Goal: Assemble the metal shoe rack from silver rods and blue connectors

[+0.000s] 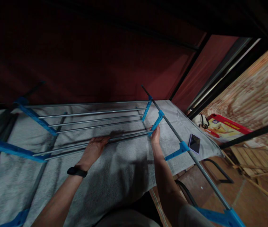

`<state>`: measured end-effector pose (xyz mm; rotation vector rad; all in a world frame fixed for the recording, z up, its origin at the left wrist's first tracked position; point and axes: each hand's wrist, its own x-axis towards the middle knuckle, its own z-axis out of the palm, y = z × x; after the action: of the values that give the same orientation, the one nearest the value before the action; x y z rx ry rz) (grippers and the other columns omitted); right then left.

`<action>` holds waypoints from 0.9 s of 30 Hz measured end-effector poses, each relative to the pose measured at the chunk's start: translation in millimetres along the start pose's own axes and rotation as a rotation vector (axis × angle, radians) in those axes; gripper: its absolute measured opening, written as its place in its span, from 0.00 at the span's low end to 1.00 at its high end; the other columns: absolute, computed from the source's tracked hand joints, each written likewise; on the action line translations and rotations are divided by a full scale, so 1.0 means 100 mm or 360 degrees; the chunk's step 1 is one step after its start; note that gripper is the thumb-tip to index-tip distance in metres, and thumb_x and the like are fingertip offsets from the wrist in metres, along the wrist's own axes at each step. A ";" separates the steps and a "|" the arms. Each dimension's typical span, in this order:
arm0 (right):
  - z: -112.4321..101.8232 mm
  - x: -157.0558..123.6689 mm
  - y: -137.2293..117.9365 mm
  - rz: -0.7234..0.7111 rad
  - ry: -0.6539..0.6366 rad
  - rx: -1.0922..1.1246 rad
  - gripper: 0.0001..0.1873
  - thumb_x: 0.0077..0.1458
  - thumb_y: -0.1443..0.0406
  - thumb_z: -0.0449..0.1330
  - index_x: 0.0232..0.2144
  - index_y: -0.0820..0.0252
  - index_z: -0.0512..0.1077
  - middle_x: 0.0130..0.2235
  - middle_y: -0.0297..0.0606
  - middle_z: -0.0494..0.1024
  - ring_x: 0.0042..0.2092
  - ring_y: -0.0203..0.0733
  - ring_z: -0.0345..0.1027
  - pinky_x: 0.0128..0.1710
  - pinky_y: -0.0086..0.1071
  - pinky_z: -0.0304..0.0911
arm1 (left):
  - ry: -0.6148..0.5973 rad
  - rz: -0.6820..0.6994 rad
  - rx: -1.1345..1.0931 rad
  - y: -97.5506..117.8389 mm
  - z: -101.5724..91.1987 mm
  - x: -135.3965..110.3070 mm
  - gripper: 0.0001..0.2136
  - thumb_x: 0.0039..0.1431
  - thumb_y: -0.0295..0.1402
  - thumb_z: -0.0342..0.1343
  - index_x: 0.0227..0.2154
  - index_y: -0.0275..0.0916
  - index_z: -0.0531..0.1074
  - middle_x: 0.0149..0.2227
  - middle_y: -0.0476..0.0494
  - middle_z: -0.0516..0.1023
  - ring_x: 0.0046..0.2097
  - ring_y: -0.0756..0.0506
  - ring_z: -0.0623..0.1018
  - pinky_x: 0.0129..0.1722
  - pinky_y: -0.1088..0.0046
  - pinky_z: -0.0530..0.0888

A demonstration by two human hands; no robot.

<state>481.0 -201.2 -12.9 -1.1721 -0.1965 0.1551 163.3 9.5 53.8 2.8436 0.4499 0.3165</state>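
The left forearm (60, 195) is slanting forward and inward. The left hand (95, 150) is lying palm down, its fingers pointing rightward, nearly straight and close together. The right forearm (163, 170) is running forward more steeply. The right hand (156, 135) is resting slightly farther ahead, its partly hidden fingers apparently holding a curl.

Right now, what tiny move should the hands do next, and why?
Maybe gently push the front metal rods toward the blue bracket by the right hand. The rods' ends meet that bracket, the right hand is at its lower end, and the left hand lies over the rods. I can't tell whether they're fully in, so a push could check.
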 end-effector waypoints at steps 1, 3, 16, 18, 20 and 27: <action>0.02 0.03 0.01 0.0003 0.0039 0.0016 0.22 0.62 0.43 0.48 0.26 0.49 0.63 0.23 0.28 0.68 0.27 0.39 0.65 0.32 0.34 0.70 | -0.0003 -0.0003 0.0002 0.00 0.00 0.00 0.21 0.70 0.29 0.45 0.60 0.39 0.76 0.54 0.36 0.82 0.54 0.38 0.81 0.57 0.59 0.72; 0.06 0.08 0.02 0.0013 0.0112 0.0034 0.26 0.64 0.42 0.45 0.24 0.50 0.62 0.21 0.28 0.67 0.24 0.39 0.63 0.29 0.34 0.69 | -0.0013 -0.0014 0.0011 -0.01 0.00 0.00 0.21 0.71 0.30 0.45 0.60 0.40 0.75 0.55 0.37 0.82 0.55 0.38 0.81 0.58 0.58 0.72; 0.26 0.19 0.03 0.0047 0.0237 0.0016 0.29 0.66 0.41 0.37 0.20 0.48 0.55 0.16 0.28 0.55 0.19 0.38 0.51 0.20 0.35 0.61 | -0.0004 -0.0030 0.0043 -0.04 0.04 -0.02 0.21 0.70 0.29 0.45 0.59 0.41 0.76 0.54 0.37 0.83 0.54 0.39 0.81 0.57 0.59 0.73; 0.26 0.21 0.05 0.0036 0.0261 -0.0003 0.29 0.65 0.40 0.37 0.21 0.47 0.55 0.16 0.28 0.55 0.19 0.39 0.54 0.22 0.37 0.64 | -0.0003 -0.0036 0.0041 -0.04 0.04 -0.02 0.21 0.70 0.28 0.45 0.59 0.40 0.76 0.53 0.36 0.83 0.53 0.38 0.81 0.56 0.58 0.73; 0.26 0.22 0.07 0.0011 0.0299 -0.0023 0.29 0.64 0.39 0.37 0.21 0.47 0.56 0.17 0.28 0.55 0.21 0.41 0.56 0.24 0.38 0.66 | 0.0005 -0.0039 0.0040 -0.05 0.03 -0.01 0.21 0.71 0.29 0.45 0.59 0.38 0.76 0.52 0.35 0.83 0.52 0.37 0.81 0.56 0.57 0.73; 0.16 0.22 0.12 -0.0067 0.0277 -0.0092 0.32 0.58 0.33 0.39 0.21 0.47 0.57 0.19 0.31 0.59 0.24 0.44 0.61 0.29 0.41 0.68 | 0.0011 -0.0007 -0.0007 -0.04 0.01 0.02 0.21 0.70 0.28 0.45 0.60 0.40 0.75 0.53 0.36 0.83 0.53 0.38 0.81 0.56 0.58 0.73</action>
<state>498.8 -176.9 -16.0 -1.2315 -0.0723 0.0099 164.0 13.7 52.0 2.8374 0.4562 0.3266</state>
